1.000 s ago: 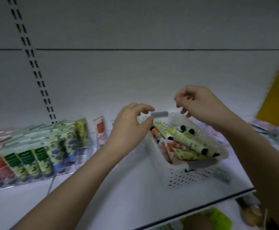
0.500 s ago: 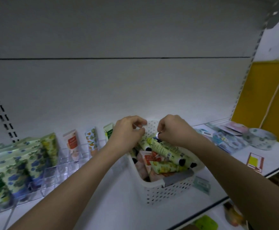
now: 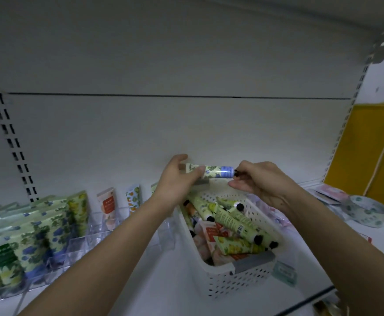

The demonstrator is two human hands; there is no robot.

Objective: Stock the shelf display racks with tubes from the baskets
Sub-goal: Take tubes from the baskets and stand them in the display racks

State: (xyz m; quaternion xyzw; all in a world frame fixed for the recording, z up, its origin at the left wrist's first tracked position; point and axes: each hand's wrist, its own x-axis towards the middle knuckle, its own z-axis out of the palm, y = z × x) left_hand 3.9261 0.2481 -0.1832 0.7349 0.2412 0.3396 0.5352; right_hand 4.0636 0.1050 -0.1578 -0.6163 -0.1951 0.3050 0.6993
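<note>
A white perforated basket [image 3: 238, 279] sits on the shelf, filled with several green, pink and floral tubes with black caps. Above its far end I hold one green-and-blue floral tube [image 3: 213, 171] level between both hands. My left hand [image 3: 177, 179] grips its flat crimped end. My right hand [image 3: 254, 179] pinches the black cap end. To the left stands a clear display rack [image 3: 83, 245] with several rows of upright tubes; its right compartments hold single tubes or none.
The shelf's front edge [image 3: 311, 299] runs close under the basket. A small label card [image 3: 285, 272] lies beside the basket. At the right are flat packets and a roll of patterned tape [image 3: 366, 212], beyond them a yellow panel. Slotted uprights flank the white back wall.
Both hands reached into the basket half a second ago; now they have risen out of it holding one floral tube between them. The view has shifted slightly.
</note>
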